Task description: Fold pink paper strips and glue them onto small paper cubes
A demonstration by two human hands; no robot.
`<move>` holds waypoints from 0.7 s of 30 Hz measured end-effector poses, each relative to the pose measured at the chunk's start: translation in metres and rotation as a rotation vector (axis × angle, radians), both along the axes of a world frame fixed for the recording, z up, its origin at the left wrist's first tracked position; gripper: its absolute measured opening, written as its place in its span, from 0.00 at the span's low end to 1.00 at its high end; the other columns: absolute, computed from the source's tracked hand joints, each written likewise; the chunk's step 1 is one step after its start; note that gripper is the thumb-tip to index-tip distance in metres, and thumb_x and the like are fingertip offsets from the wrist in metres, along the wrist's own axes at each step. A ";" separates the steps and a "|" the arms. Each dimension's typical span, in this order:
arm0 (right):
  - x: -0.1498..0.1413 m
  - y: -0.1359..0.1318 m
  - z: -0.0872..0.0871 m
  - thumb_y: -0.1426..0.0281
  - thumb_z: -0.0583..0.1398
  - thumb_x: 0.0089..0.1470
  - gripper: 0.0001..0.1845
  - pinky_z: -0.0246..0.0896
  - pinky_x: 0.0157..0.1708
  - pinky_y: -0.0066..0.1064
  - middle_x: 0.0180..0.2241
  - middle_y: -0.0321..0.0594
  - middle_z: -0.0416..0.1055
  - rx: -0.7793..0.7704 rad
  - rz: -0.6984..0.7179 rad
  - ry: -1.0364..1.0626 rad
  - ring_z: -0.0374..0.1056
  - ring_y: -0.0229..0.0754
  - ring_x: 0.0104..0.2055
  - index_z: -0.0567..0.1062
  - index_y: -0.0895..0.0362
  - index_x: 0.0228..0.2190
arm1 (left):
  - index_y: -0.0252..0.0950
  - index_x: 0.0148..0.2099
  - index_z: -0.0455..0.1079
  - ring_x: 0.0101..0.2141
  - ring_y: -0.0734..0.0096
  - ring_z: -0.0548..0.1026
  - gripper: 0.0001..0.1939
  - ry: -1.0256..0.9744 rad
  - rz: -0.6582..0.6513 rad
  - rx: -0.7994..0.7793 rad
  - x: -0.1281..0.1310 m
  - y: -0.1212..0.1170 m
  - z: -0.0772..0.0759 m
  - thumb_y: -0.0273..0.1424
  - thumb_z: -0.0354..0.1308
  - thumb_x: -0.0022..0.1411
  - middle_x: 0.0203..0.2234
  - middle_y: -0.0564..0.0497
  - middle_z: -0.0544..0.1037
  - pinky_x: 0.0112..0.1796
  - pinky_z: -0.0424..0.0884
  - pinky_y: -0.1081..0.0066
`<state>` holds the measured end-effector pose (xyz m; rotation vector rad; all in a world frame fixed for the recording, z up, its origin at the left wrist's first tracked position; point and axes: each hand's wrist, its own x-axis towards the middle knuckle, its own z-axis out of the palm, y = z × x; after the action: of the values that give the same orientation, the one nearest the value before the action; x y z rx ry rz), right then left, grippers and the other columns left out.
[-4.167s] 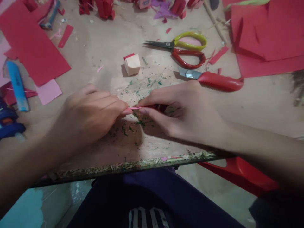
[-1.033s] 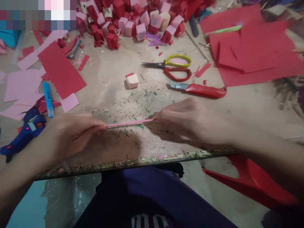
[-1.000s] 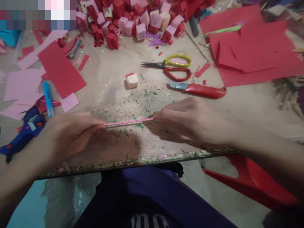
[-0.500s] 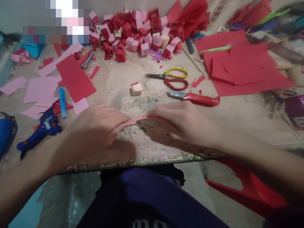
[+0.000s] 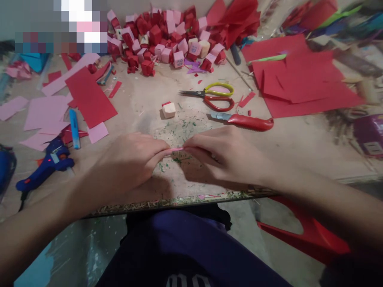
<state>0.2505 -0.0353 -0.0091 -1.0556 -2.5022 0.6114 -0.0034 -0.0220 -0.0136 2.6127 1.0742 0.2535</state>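
A narrow folded strip of pink paper (image 5: pixel 177 149) is pinched between my two hands above the table, near its front edge. My left hand (image 5: pixel 131 159) grips one end between thumb and fingers. Opposite it, my right hand (image 5: pixel 227 157) pinches the other end, and only a short stretch of the strip shows between the fingertips. Just beyond lies a small cream block (image 5: pixel 169 110) with a red side. Scissors (image 5: pixel 209 95) with one yellow and one red handle rest past my right hand, and a red-handled utility knife (image 5: pixel 245 121) lies nearer to it.
At the back is a heap of red and pink paper cubes (image 5: pixel 163 54). Red paper sheets (image 5: pixel 311 79) lie right; a red sheet (image 5: pixel 89 95), pink sheets (image 5: pixel 48 109) and a blue highlighter (image 5: pixel 74 129) lie left. A blue glue gun (image 5: pixel 49 165) sits beside my left forearm.
My hands were far apart with a long stretch of the pink strip between them a second ago; they have come close together. The view has also tilted up, showing more of the table's back.
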 end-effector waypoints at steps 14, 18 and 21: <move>-0.040 -0.007 -0.006 0.69 0.72 0.54 0.12 0.63 0.22 0.24 0.19 0.33 0.70 -0.935 -0.274 1.163 0.66 0.31 0.21 0.81 0.61 0.23 | 0.37 0.37 0.80 0.30 0.76 0.83 0.09 -0.769 0.385 -0.886 0.033 -0.018 0.002 0.31 0.60 0.71 0.28 0.54 0.85 0.31 0.77 0.81; -0.038 0.000 -0.005 0.68 0.70 0.57 0.14 0.61 0.20 0.23 0.19 0.32 0.69 -0.978 -0.183 1.177 0.65 0.31 0.20 0.80 0.60 0.23 | 0.38 0.41 0.79 0.31 0.75 0.83 0.09 -0.895 0.298 -1.087 0.029 -0.014 -0.008 0.34 0.60 0.72 0.31 0.54 0.85 0.34 0.79 0.79; -0.035 0.004 -0.012 0.68 0.71 0.55 0.12 0.56 0.19 0.22 0.20 0.34 0.70 -0.975 -0.182 1.123 0.62 0.30 0.19 0.80 0.60 0.24 | 0.38 0.41 0.79 0.33 0.75 0.83 0.09 -0.926 0.245 -1.175 0.025 -0.012 -0.015 0.36 0.60 0.72 0.32 0.53 0.84 0.36 0.80 0.78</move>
<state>0.2160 -0.0308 -0.0213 -0.7844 -1.0712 1.8078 0.0220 -0.0344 -0.0282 1.0988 0.7805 0.5786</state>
